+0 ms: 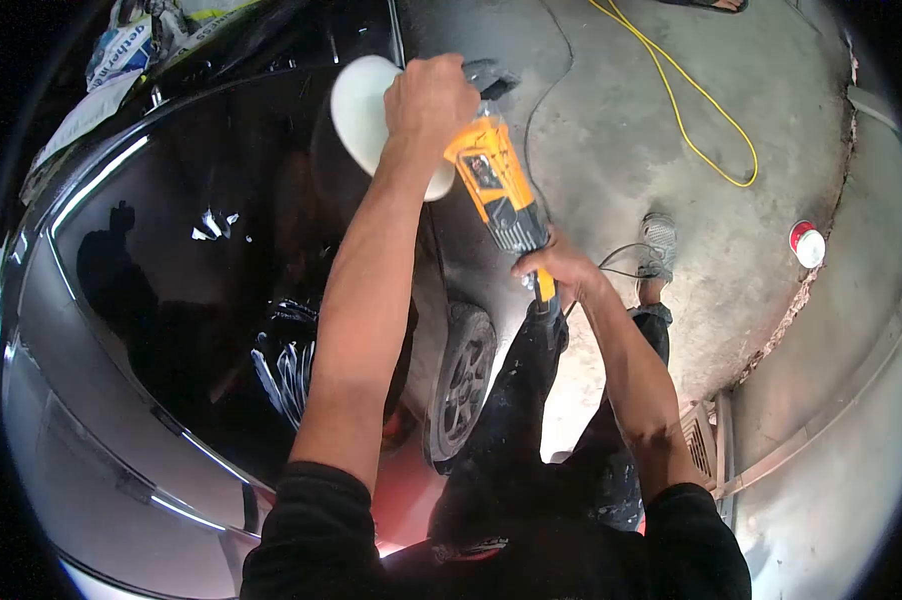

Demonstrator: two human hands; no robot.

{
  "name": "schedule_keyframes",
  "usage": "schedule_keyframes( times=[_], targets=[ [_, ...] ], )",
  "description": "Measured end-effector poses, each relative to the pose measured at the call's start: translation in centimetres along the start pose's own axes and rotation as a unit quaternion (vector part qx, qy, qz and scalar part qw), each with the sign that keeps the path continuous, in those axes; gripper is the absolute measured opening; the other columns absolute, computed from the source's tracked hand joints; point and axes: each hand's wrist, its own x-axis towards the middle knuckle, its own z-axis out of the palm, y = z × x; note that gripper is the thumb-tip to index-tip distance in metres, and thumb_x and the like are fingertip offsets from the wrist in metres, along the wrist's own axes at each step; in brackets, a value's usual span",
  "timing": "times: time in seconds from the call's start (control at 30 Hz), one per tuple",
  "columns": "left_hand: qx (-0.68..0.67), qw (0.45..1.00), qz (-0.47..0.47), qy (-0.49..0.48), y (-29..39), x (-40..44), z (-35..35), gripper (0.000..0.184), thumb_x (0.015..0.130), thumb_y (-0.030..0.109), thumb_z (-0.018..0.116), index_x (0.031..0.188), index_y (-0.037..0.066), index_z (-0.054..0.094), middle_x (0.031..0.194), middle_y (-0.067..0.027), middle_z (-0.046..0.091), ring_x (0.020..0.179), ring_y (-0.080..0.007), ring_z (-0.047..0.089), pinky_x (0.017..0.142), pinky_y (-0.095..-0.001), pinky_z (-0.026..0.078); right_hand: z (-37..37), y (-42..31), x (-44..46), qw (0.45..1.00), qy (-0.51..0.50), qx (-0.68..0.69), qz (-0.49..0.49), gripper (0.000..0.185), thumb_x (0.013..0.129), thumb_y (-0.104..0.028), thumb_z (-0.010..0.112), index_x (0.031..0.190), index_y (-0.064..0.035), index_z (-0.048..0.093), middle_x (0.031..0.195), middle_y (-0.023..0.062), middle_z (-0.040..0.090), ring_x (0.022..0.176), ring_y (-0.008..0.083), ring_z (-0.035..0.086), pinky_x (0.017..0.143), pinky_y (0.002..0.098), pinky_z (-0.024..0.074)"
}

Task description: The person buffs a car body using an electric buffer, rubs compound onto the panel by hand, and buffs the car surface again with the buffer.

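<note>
A yellow-and-black car polisher [499, 185] is in both my hands, its round white foam pad [359, 105] facing the glossy black car panel [251, 170]. My left hand [431, 100] is closed around the front of the polisher beside the pad, hiding part of it. On the rear handle, the fingers of my right hand [559, 262] are wrapped near the switch. The pad stands at the panel's edge; whether it touches the paint I cannot tell. White polish streaks [289, 375] lie on the panel left of my left forearm, with a smaller white dab [214, 226] farther up.
A car wheel [463, 370] is beside my legs. A thin black cable [546, 95] and a yellow cord [716, 155] run over the concrete floor. At right is a red-and-white round container [809, 245]. Printed plastic bags [121, 65] lie at upper left.
</note>
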Motion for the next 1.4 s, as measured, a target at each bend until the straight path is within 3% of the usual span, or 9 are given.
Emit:
schedule_keyframes(
  times=[0.23, 0.27, 0.3, 0.5, 0.63, 0.8, 1.03, 1.17, 1.4],
  targets=[
    [-0.008, 0.989, -0.051, -0.141, -0.3, -9.1, 1.8, 0.023, 0.082, 0.017, 0.061, 0.1, 0.01, 0.073, 0.098, -0.0226, 0.071, 0.094, -0.0417, 0.068, 0.083, -0.0511, 0.055, 1.5, 8.8, -6.2, 0.997, 0.028, 0.069, 0.03, 0.065, 0.06, 0.011, 0.077, 0.121, -0.0018, 0.061, 0.105, 0.0069, 0.068, 0.095, 0.0204, 0.064, 0.083, 0.0331, 0.052],
    [-0.026, 0.979, -0.063, -0.191, -1.0, -11.0, 2.9, 0.034, 0.084, 0.026, 0.069, 0.114, 0.008, 0.07, 0.101, -0.0257, 0.07, 0.097, -0.044, 0.067, 0.087, -0.0516, 0.054, 1.0, 11.5, -7.0, 0.996, -0.012, 0.067, 0.059, 0.063, 0.061, 0.011, 0.077, 0.12, -0.002, 0.061, 0.105, 0.006, 0.067, 0.095, 0.0196, 0.064, 0.083, 0.0329, 0.0522],
    [-0.031, 0.974, -0.082, -0.211, -1.3, -13.3, 3.8, 0.024, 0.082, 0.017, 0.061, 0.103, 0.009, 0.071, 0.098, -0.023, 0.071, 0.095, -0.0425, 0.068, 0.085, -0.0521, 0.054, 0.5, 14.7, -7.7, 0.993, -0.052, 0.066, 0.088, 0.061, 0.062, 0.011, 0.076, 0.119, -0.0022, 0.062, 0.105, 0.005, 0.067, 0.096, 0.0189, 0.064, 0.084, 0.0328, 0.0524],
    [-0.026, 0.932, -0.159, -0.326, -2.9, -23.7, 8.1, 0.025, 0.083, 0.018, 0.062, 0.105, 0.009, 0.071, 0.1, -0.0246, 0.071, 0.098, -0.0431, 0.068, 0.09, -0.0525, 0.052, 1.7, 21.6, -15.3, 0.963, -0.071, 0.115, 0.235, 0.045, 0.065, 0.01, 0.076, 0.106, -0.002, 0.065, 0.089, 0.0066, 0.069, 0.079, 0.0187, 0.067, 0.073, 0.0328, 0.0547],
    [-0.049, 0.948, -0.15, -0.276, -2.0, -24.6, 5.1, 0.024, 0.082, 0.017, 0.064, 0.103, 0.007, 0.07, 0.096, -0.0251, 0.07, 0.093, -0.0442, 0.068, 0.086, -0.0533, 0.053, 2.6, 19.6, -17.1, 0.977, -0.06, 0.098, 0.178, 0.043, 0.064, 0.01, 0.077, 0.104, -0.0024, 0.066, 0.086, 0.0059, 0.07, 0.074, 0.0187, 0.069, 0.069, 0.0324, 0.0552],
    [-0.048, 0.978, -0.092, -0.179, -0.2, -17.6, -3.9, 0.021, 0.079, 0.015, 0.068, 0.099, 0.006, 0.068, 0.087, -0.0255, 0.07, 0.086, -0.0448, 0.069, 0.079, -0.0541, 0.055, 4.0, 13.1, -14.2, 0.996, -0.05, 0.035, 0.068, 0.062, 0.061, 0.01, 0.079, 0.119, -0.0022, 0.061, 0.103, 0.0045, 0.068, 0.093, 0.0177, 0.065, 0.085, 0.033, 0.0535],
    [-0.045, 0.998, 0.007, 0.052, 2.8, -10.9, -9.6, 0.009, 0.077, 0.01, 0.066, 0.084, 0.005, 0.07, 0.078, -0.0233, 0.069, 0.076, -0.0423, 0.07, 0.069, -0.0507, 0.056, 2.6, 3.6, -9.9, 0.999, -0.04, 0.014, -0.013, 0.059, 0.058, 0.01, 0.081, 0.111, 0.0013, 0.056, 0.09, 0.0062, 0.065, 0.082, 0.0206, 0.065, 0.072, 0.0336, 0.0535],
    [-0.036, 0.999, -0.019, -0.02, 1.5, -13.7, -10.7, 0.018, 0.078, 0.013, 0.068, 0.093, 0.005, 0.068, 0.085, -0.0257, 0.07, 0.082, -0.0443, 0.069, 0.075, -0.0532, 0.055, 4.2, 6.4, -11.5, 1.0, 0.016, -0.01, -0.011, 0.07, 0.056, 0.01, 0.082, 0.119, 0.0015, 0.054, 0.103, 0.0081, 0.065, 0.094, 0.0208, 0.065, 0.081, 0.033, 0.0547],
    [-0.059, 0.985, -0.088, -0.136, 0.3, -23.9, -9.5, 0.024, 0.077, 0.013, 0.069, 0.099, 0.005, 0.068, 0.086, -0.0255, 0.07, 0.082, -0.0434, 0.069, 0.076, -0.0526, 0.055, 6.7, 13.0, -19.1, 0.995, -0.077, -0.016, 0.067, 0.081, 0.059, 0.013, 0.077, 0.134, -0.0035, 0.051, 0.117, 0.0014, 0.064, 0.107, 0.0164, 0.06, 0.095, 0.0327, 0.0495]
  ],
)
